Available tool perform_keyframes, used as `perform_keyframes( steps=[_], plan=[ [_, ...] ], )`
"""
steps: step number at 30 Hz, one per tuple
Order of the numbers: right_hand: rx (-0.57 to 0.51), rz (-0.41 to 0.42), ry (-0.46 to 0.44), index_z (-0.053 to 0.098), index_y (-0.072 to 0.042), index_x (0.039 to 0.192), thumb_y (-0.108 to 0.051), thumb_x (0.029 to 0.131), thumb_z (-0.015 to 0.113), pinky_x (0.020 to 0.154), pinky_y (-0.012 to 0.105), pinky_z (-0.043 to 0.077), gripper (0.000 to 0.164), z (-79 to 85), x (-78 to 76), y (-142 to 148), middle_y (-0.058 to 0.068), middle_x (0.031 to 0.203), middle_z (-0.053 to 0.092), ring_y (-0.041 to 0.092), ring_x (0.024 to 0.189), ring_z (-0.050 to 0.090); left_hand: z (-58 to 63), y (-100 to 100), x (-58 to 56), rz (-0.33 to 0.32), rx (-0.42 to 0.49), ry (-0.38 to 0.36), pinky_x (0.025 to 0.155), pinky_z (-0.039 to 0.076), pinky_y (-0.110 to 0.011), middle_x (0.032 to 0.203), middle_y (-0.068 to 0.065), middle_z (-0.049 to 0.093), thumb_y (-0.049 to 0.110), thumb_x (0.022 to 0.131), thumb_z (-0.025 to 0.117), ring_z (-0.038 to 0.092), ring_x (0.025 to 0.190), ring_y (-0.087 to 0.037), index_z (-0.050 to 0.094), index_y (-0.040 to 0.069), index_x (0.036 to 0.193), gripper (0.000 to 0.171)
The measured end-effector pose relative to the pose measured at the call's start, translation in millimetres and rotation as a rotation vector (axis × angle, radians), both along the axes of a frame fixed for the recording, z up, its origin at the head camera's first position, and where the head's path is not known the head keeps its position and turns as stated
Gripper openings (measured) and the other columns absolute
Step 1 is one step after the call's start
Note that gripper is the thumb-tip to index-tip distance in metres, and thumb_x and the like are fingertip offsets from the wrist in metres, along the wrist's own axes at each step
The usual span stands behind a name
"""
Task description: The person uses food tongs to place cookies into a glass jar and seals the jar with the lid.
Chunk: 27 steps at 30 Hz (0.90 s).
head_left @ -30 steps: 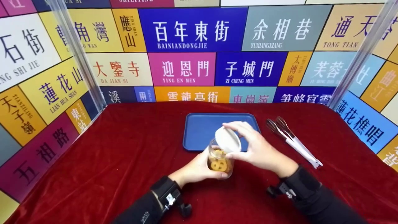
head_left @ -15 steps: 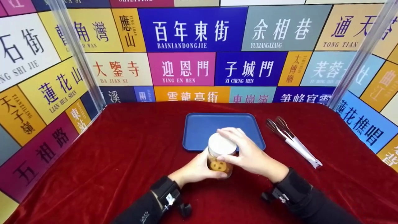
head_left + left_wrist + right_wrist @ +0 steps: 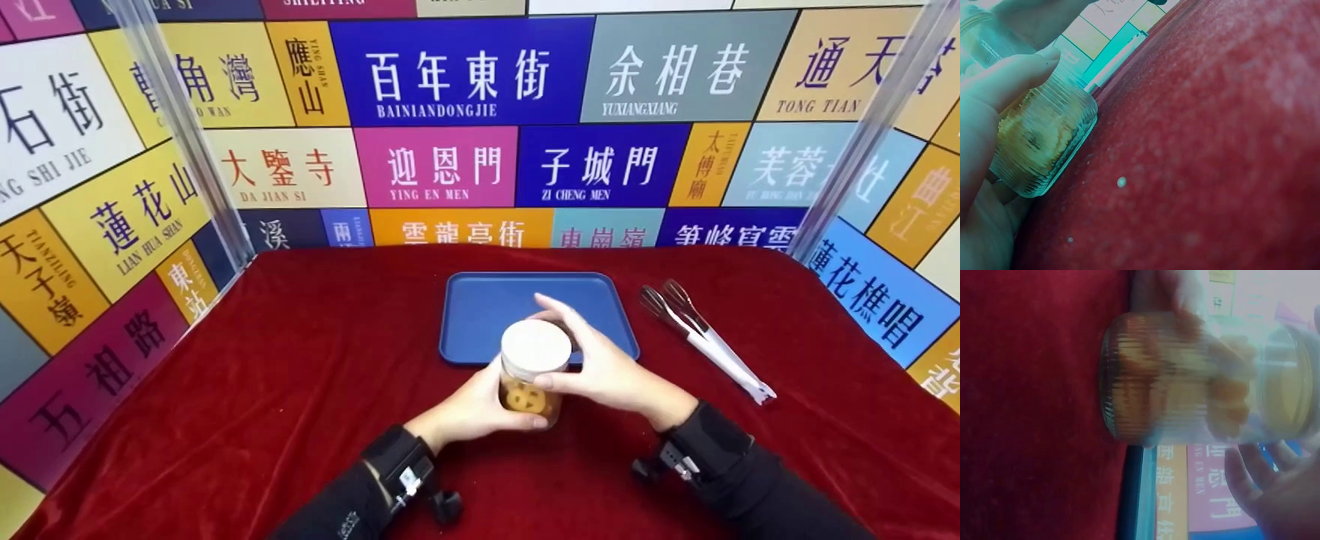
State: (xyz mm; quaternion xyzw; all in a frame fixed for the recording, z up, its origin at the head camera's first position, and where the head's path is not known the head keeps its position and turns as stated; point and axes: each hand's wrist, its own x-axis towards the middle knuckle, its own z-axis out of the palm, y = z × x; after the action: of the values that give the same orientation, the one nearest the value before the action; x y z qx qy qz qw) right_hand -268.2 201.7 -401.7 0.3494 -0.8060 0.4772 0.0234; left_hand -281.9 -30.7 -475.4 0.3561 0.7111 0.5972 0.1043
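A ribbed glass jar (image 3: 551,405) stands upright on the red cloth with its white lid (image 3: 536,346) on top. Through the glass I see yellow-brown cookies (image 3: 1036,138), one with a cut-out face. My left hand (image 3: 472,405) grips the jar's lower body from the left, thumb across the front. My right hand (image 3: 600,367) is around the lid from the right. Its thumb touches the lid's front rim, and its index finger sticks up behind, off the top. In the right wrist view, its other fingers (image 3: 1241,478) curl beside the jar's neck, apart from the glass.
Behind the jar lies a blue tray (image 3: 480,315) on the red cloth (image 3: 337,322). Tongs (image 3: 712,345) with white handles and brown heads lie to the right. Sign-printed panels (image 3: 457,71) and clear posts (image 3: 187,135) bound the table's back and sides.
The lid was tilted in my right hand over the jar's mouth and now sits flat on it. My right index finger has lifted from the lid. The left hand stays put.
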Motion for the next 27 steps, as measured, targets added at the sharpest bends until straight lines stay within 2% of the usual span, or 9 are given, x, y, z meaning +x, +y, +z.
perform_keyframes(
  steps=[3,6,8,15,21,27],
  plan=[
    [-0.044,0.081,-0.096,0.030,-0.008,0.167,-0.022,0.090,0.088,0.114,0.030,0.045,0.097,-3.5,-6.7,8,0.012,0.157,0.049,0.019,0.141,0.052,0.4,0,0.3,0.010,-0.011,-0.018,0.114,0.047,-0.034,0.143,0.005,0.059,0.016,0.083,0.094,0.062,0.126,-0.014,0.033,0.020,0.161,0.099],
    [-0.100,0.145,-0.168,0.032,-0.006,0.165,-0.020,0.092,0.086,0.115,0.029,0.044,0.092,-9.4,-12.0,12,0.015,0.160,0.047,0.017,0.144,0.050,0.4,0,0.7,0.011,-0.012,-0.028,0.113,0.047,-0.033,0.142,0.005,0.060,0.015,0.082,0.093,0.063,0.125,-0.014,0.035,0.018,0.159,0.097],
    [-0.129,0.149,-0.186,0.034,-0.005,0.162,-0.018,0.092,0.086,0.114,0.029,0.046,0.089,-12.9,-13.5,12,0.016,0.157,0.050,0.018,0.142,0.052,0.4,0,1.0,0.010,-0.011,-0.027,0.113,0.047,-0.034,0.142,0.005,0.060,0.015,0.082,0.093,0.063,0.126,-0.014,0.034,0.018,0.160,0.098],
    [-0.136,0.052,-0.160,0.043,-0.001,0.150,-0.019,0.087,0.089,0.107,0.029,0.049,0.080,-19.4,-12.2,3,0.015,0.144,0.058,0.019,0.131,0.059,0.4,0,1.0,0.015,-0.011,-0.006,0.113,0.047,-0.034,0.145,0.005,0.058,0.015,0.082,0.094,0.062,0.126,-0.014,0.031,0.019,0.162,0.102],
    [-0.144,0.088,-0.144,0.045,-0.001,0.153,-0.013,0.090,0.086,0.112,0.028,0.046,0.076,-22.2,-12.5,3,0.015,0.146,0.057,0.017,0.133,0.057,1.1,0,1.5,0.026,-0.020,0.005,0.114,0.047,-0.033,0.144,0.005,0.058,0.016,0.082,0.094,0.062,0.126,-0.013,0.032,0.019,0.161,0.100],
    [-0.122,0.102,-0.116,0.046,0.000,0.153,-0.015,0.092,0.084,0.112,0.027,0.045,0.074,-22.5,-12.5,3,0.015,0.146,0.058,0.014,0.133,0.057,0.6,1,0.8,0.033,-0.025,0.015,0.114,0.046,-0.033,0.145,0.006,0.058,0.017,0.082,0.094,0.061,0.128,-0.012,0.033,0.018,0.160,0.099]
  ],
)
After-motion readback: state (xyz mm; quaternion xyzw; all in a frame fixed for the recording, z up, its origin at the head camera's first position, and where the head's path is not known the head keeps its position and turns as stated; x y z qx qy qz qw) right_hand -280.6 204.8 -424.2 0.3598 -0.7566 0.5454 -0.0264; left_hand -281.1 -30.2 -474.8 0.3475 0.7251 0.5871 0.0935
